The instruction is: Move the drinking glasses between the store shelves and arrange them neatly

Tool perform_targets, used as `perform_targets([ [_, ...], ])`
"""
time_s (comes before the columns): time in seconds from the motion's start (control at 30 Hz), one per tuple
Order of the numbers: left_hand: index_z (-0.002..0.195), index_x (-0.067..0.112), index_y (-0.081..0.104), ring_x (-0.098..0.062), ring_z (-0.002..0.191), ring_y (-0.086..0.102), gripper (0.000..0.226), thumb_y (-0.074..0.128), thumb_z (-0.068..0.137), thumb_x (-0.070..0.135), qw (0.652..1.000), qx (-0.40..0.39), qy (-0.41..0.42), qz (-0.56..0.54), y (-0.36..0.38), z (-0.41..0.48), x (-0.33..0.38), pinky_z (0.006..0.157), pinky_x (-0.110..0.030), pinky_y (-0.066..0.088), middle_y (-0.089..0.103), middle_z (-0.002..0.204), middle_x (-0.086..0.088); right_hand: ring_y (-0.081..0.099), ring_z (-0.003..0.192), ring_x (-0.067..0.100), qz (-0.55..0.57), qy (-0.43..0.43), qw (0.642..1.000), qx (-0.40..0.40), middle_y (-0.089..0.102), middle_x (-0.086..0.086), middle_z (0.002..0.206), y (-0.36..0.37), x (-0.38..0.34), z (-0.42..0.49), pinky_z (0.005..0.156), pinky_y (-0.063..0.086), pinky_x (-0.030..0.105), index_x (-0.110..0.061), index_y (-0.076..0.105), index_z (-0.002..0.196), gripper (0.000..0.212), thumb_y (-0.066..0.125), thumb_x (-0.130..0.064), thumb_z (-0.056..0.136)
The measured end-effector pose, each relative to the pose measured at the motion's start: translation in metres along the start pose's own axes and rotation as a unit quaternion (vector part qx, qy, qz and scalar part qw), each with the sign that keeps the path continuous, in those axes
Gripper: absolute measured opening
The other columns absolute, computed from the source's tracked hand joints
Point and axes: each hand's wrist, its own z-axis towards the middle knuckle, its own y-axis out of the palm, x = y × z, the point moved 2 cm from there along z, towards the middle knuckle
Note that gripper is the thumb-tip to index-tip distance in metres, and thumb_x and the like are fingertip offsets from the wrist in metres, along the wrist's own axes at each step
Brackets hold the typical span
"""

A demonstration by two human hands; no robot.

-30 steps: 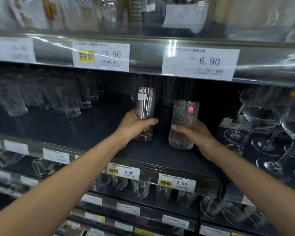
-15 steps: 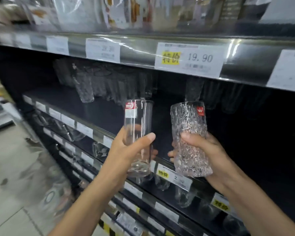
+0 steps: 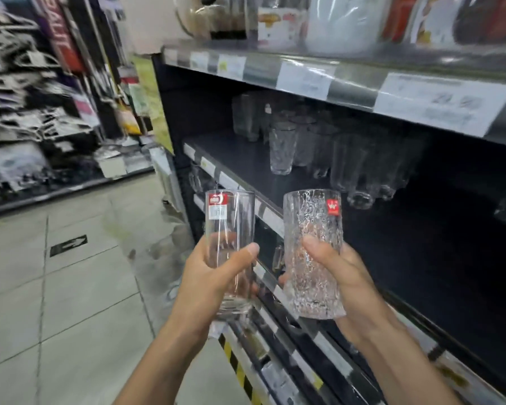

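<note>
- the left hand (image 3: 208,285) is curled round the lower half of a tall smooth clear glass (image 3: 230,217), thumb laid across its near side, fingers behind it and seen through the glass.
- that glass stands upright in the air, its heavy base just below the palm, with a red and white sticker (image 3: 216,200) near its rim.
- the right hand (image 3: 348,282) grips a textured crackle-pattern glass (image 3: 310,223), thumb pressed on the near wall, fingertips wrapping the far side.
- this glass leans slightly left at the top and carries a small red sticker (image 3: 332,207) near its rim.
- the two glasses are side by side, close together but not touching, in front of the shelf edge rather than on any shelf.
- above and beyond the hands, a dark shelf board (image 3: 246,162) holds a cluster of similar clear tumblers (image 3: 319,147), blurred.
- higher up, above the right hand, a shelf edge bears a white price label (image 3: 444,103), unreadable.
- to the left of the left hand lies a pale tiled floor (image 3: 70,287).
- below the hands runs a yellow and black striped strip (image 3: 237,366).
</note>
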Motion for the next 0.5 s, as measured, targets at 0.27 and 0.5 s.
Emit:
perform_targets([
  [0.27,0.116,0.010,0.059,-0.034,0.065,0.070,0.060,0.081,0.069,0.041,0.999,0.053,-0.001,-0.006,-0.088,0.053,0.000,0.062,-0.039,0.058,0.075,0.089,-0.013,0.070,0.106,0.029,-0.019,0.018,0.999,-0.034,0.074,0.003,0.112,0.084,0.031,0.069,0.101,0.048,0.056,-0.036,0.071,0.112,0.063,0.083,-0.064,0.057],
  [0.5,0.114,0.014,0.060,-0.033,0.066,0.069,0.061,0.086,0.066,0.042,0.997,0.069,-0.024,-0.035,-0.141,0.101,-0.003,0.060,-0.037,0.058,0.073,0.096,-0.019,0.060,0.121,0.033,-0.019,0.043,0.998,-0.029,0.068,0.002,0.126,0.127,0.050,0.125,0.107,0.037,0.065,-0.037,0.062,0.124,0.082,0.083,-0.072,0.053],
])
